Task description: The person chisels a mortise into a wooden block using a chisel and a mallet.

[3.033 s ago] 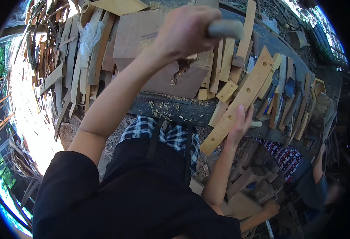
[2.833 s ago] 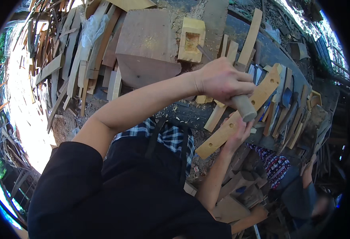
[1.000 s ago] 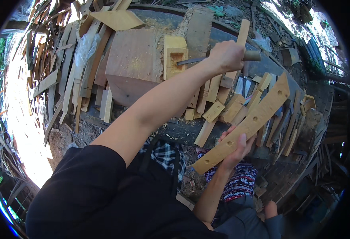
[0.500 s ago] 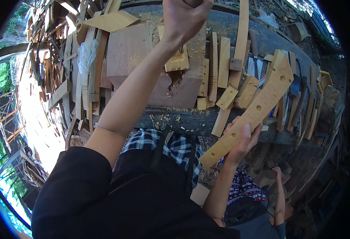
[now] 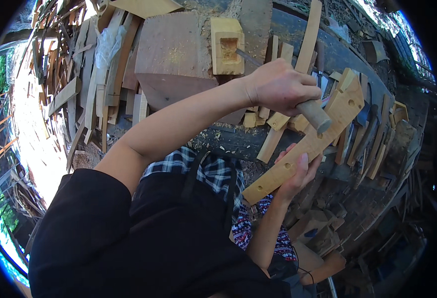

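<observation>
Your black shirt (image 5: 178, 228) and plaid cloth (image 5: 213, 171) lie nearest. Your right hand (image 5: 298, 180) has hold of a pale holed board (image 5: 305, 147), thumb on its front face and fingers wrapped behind; the board slants up to the right. Beneath your right forearm, another person's patterned trousers (image 5: 284, 246) show close by, so that side is crowded. Your left hand (image 5: 282, 90) is wrapped tightly round the handle of a chisel (image 5: 315, 115). In view, the handle's butt overlaps the board and partly covers one hole; you cannot tell here whether they touch.

Ahead of you, the dark bench edge (image 5: 228, 143) is strewn with shavings. Your left forearm crosses the front of a large brown block (image 5: 171, 52) and hides part of it. A pale block (image 5: 227, 45) sits at its right side, the chisel's tip at its recess. To the right, a long strip (image 5: 308, 37) and other offcuts crowd the bench; to the left, a crumpled clear plastic bag (image 5: 109, 47) lies over stacked wood.
</observation>
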A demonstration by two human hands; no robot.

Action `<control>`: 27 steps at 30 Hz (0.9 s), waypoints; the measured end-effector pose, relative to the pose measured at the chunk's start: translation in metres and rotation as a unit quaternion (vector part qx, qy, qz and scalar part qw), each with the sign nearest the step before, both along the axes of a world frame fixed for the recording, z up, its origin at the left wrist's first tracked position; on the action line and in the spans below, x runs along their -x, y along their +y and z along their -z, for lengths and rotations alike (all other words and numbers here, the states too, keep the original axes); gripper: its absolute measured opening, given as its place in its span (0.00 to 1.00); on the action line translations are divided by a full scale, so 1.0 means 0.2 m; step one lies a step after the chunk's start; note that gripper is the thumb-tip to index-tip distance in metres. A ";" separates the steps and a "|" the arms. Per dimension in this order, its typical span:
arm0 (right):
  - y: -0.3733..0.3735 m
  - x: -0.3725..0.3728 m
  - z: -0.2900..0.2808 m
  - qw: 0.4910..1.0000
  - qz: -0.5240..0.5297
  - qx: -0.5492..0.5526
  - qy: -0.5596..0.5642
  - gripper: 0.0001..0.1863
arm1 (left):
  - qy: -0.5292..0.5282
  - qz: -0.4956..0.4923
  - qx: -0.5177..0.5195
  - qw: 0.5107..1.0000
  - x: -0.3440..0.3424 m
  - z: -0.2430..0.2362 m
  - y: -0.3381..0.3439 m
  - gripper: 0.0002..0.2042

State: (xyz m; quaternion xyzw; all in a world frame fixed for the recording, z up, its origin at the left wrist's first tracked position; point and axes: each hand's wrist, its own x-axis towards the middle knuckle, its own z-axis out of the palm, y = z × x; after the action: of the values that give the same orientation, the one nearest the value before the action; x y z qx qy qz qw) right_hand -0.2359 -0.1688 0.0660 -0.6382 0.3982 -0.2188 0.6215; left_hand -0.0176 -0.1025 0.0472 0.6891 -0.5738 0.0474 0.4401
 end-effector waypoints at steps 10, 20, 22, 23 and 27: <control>0.03 0.01 -0.02 0.999 -0.007 0.023 -0.024 0.24 | -0.009 -0.060 0.042 0.997 -0.07 -0.04 0.00 0.14; 0.04 0.00 -0.07 0.999 -0.012 0.033 -0.038 0.26 | 0.055 -0.092 0.082 0.991 -0.11 -0.07 -0.03 0.14; 0.02 0.00 -0.12 0.998 -0.023 0.047 -0.025 0.26 | 0.050 -0.083 0.050 0.994 -0.11 -0.06 -0.06 0.13; 0.01 -0.01 -0.15 0.999 -0.034 0.025 -0.030 0.26 | 0.051 -0.083 0.048 0.994 -0.11 -0.06 -0.08 0.13; -0.10 -0.06 -0.30 0.997 -0.007 0.007 -0.080 0.29 | 0.062 -0.115 0.026 0.991 -0.13 -0.07 -0.12 0.12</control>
State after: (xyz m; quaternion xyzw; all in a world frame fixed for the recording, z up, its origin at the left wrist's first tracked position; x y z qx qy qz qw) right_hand -0.2247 -0.1883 0.1269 -0.6257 0.3411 -0.2678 0.6484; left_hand 0.0078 -0.1273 0.0603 0.7405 -0.4607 0.0698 0.4843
